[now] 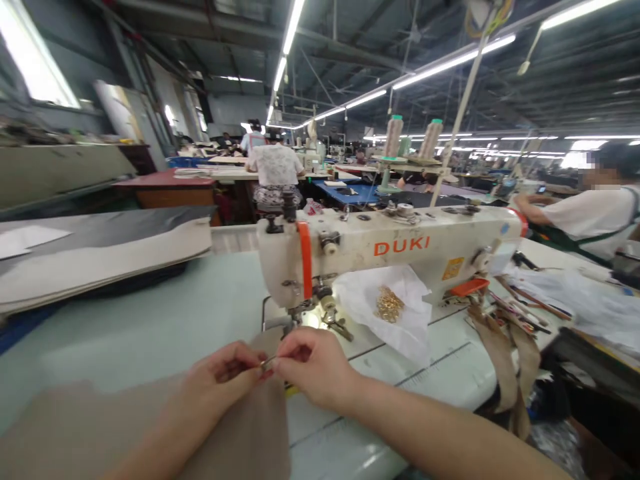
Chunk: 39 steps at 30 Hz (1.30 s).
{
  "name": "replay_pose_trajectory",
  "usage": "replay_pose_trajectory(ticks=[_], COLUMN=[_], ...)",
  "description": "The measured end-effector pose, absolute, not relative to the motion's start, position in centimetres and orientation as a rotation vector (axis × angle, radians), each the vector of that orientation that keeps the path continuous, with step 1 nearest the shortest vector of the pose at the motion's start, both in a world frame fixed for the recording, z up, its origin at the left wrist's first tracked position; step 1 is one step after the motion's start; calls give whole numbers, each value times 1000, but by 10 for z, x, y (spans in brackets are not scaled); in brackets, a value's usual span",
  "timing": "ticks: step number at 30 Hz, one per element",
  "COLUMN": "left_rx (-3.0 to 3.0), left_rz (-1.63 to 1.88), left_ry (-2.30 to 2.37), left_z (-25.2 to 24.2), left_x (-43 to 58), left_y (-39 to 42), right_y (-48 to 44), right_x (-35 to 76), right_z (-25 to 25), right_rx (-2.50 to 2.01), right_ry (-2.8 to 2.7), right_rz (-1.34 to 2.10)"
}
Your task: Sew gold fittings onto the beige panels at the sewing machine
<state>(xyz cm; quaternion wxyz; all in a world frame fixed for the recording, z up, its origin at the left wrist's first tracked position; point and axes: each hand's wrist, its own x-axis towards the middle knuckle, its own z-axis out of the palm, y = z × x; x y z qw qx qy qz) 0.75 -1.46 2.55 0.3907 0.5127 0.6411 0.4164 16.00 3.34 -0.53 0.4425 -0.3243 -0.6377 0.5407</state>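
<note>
Sewing wkshp w/ DUKI mach (395,247)

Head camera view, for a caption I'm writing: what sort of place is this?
Probably a sewing factory: a DUKI industrial sewing machine, thread cones on a stand, and rows of workbenches with other people at work under strip lights.

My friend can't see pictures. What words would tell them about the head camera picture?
The left hand and right hand pinch a small metal piece over a tan fabric panel. Just ahead stands a white DUKI sewing machine, with small gold metal pieces on a white plastic bag beside its needle area.
</note>
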Motion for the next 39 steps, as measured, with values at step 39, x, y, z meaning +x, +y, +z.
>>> replay_pose_trajectory(ticks=[39], left_rx=[1784], left_rz=[1003], left_ry=[1726], left_z=[19], left_x=[13], left_y=[-33], right_y=[27], right_x=[175], right_z=[-6], right_rx=[-767], right_ry=[-1781], right_rz=[1384])
